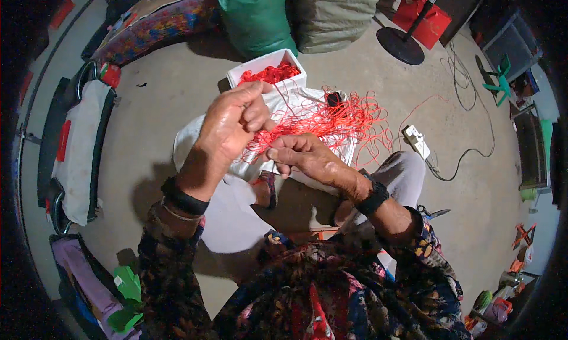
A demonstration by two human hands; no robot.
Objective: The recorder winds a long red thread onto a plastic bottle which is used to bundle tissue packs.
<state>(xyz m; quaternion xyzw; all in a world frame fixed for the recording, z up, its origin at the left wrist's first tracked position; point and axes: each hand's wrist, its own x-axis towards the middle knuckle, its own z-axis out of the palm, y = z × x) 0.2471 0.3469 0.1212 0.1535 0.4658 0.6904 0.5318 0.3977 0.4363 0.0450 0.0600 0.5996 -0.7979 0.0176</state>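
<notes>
My left hand [234, 118] is raised over the heap, its fingers curled in toward the palm. What it grips, if anything, cannot be made out. Lower and to the right, my right hand [305, 155] pinches thumb against forefinger, with thin red cord at the fingertips. A loose tangle of red cord [337, 118] spreads behind both hands on a white cloth [192, 136] laid between my knees. Beyond it stands a white box [302, 79] holding bundled red pieces [269, 73]. A small black object [334, 98] rests among the strands.
Large green [254, 20] and pale sacks [334, 17] stand at the far side. A round black stand base [400, 46] is at far right. A white power strip [417, 142] with its cable lies right of my knee, near scissors [435, 213]. A cushioned seat [86, 150] is at left.
</notes>
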